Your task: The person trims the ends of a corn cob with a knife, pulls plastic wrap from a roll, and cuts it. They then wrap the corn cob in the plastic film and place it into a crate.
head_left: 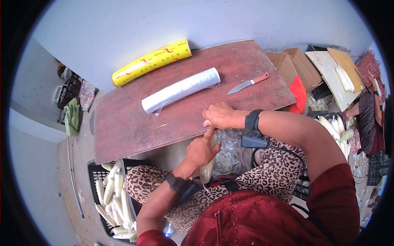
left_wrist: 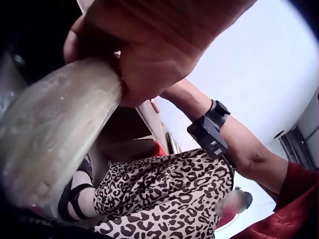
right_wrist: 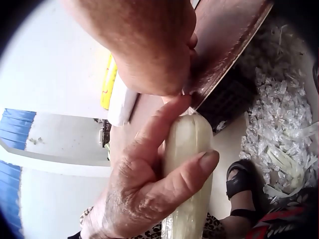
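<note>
A long, pale green vegetable [head_left: 207, 170] in clear plastic film points up toward the table edge from above the person's lap. My left hand [head_left: 200, 151] grips it near its upper end, thumb along one side and index finger stretched toward the tip, as the right wrist view shows. At the table's front edge, my right hand [head_left: 220, 116] has its fingers curled and pinches the film gathered at the vegetable's tip. In the left wrist view the wrapped vegetable [left_wrist: 60, 119] fills the lower left. The right fingertips are mostly hidden behind the hand.
On the reddish wooden table [head_left: 123, 127] lie a roll of clear film [head_left: 180, 91], a yellow printed roll [head_left: 152, 62] and a knife [head_left: 248, 83]. A black crate [head_left: 93, 174] of pale vegetables stands at left. Film scraps [right_wrist: 274, 119] lie below the table; cardboard boxes [head_left: 301, 65] stand at right.
</note>
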Available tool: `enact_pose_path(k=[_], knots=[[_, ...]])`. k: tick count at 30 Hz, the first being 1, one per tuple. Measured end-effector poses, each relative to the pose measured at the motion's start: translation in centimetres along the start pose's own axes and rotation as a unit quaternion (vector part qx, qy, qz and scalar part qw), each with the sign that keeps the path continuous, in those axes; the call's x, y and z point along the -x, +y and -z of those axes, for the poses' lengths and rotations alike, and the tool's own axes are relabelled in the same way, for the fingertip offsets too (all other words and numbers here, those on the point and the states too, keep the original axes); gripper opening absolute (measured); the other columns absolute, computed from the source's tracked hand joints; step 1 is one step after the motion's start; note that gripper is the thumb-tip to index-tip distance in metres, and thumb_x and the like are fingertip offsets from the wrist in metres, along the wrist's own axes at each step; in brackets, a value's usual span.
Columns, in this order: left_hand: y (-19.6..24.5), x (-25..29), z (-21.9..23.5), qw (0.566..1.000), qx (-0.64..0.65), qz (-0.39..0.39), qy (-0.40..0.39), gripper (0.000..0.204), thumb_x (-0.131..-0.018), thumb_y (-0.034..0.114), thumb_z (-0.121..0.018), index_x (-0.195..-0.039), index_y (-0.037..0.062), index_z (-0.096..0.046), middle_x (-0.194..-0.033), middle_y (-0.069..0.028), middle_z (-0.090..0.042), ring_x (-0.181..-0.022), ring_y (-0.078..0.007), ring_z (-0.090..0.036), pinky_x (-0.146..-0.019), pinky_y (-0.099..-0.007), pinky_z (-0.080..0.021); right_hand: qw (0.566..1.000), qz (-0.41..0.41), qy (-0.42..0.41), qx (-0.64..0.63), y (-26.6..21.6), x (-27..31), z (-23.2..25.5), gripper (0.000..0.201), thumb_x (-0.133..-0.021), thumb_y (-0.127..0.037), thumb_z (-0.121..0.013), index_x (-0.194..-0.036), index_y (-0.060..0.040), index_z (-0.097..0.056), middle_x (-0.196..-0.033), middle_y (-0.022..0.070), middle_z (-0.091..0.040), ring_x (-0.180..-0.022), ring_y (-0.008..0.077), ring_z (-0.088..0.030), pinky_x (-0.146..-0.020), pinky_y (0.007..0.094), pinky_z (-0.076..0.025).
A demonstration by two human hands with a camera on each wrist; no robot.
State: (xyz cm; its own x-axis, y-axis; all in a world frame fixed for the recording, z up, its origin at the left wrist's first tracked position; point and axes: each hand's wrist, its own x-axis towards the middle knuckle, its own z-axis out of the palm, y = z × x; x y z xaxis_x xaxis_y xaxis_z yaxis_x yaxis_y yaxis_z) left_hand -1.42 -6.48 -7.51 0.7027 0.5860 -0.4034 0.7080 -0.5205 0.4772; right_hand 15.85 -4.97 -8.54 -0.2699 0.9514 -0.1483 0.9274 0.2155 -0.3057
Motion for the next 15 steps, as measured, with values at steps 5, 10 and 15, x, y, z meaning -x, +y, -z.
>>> enact_pose_path(k=[5, 10, 15], knots=[[-0.5, 0.0, -0.9, 0.999, 0.016, -0.03, 0.037, 0.075, -0.084, 0.034, -0.063, -0.145, 0.0081, -0.027, -0.099, -0.0288, -0.064, -0.093, -0.0453, -0.061, -0.08, -0.0502, -0.048, 1.0, 0.005, 0.012, -0.01, 0.3, -0.1, -0.5, 0.036, -0.086, -0.036, -0.063, -0.087, -0.0002, -0.065, -0.083, 0.0231, -0.066, -0.083, 0.0416, -0.064, -0.069, 0.0504, -0.049], [-1.3, 0.2, -1.7, 0.996, -0.053, -0.034, 0.06, 0.078, -0.085, 0.038, -0.062, -0.149, 0.0154, -0.022, -0.099, -0.0251, -0.062, -0.089, -0.041, -0.062, -0.079, -0.0482, -0.05, 0.999, 0.027, 0.025, -0.029, 0.6, 0.1, -0.4, 0.034, -0.085, -0.034, -0.063, -0.084, -0.0004, -0.065, -0.081, 0.0232, -0.065, -0.082, 0.0416, -0.064, -0.068, 0.0505, -0.049], [-0.6, 0.5, -1.0, 0.995, -0.079, -0.029, 0.054, 0.078, -0.084, 0.037, -0.063, -0.148, 0.0152, -0.024, -0.098, -0.0251, -0.062, -0.088, -0.0403, -0.063, -0.077, -0.0477, -0.05, 0.999, 0.022, 0.024, -0.033, 0.5, -0.1, -0.4, 0.033, -0.084, -0.033, -0.064, -0.081, -0.0001, -0.065, -0.079, 0.0231, -0.065, -0.081, 0.0415, -0.064, -0.067, 0.0498, -0.05]])
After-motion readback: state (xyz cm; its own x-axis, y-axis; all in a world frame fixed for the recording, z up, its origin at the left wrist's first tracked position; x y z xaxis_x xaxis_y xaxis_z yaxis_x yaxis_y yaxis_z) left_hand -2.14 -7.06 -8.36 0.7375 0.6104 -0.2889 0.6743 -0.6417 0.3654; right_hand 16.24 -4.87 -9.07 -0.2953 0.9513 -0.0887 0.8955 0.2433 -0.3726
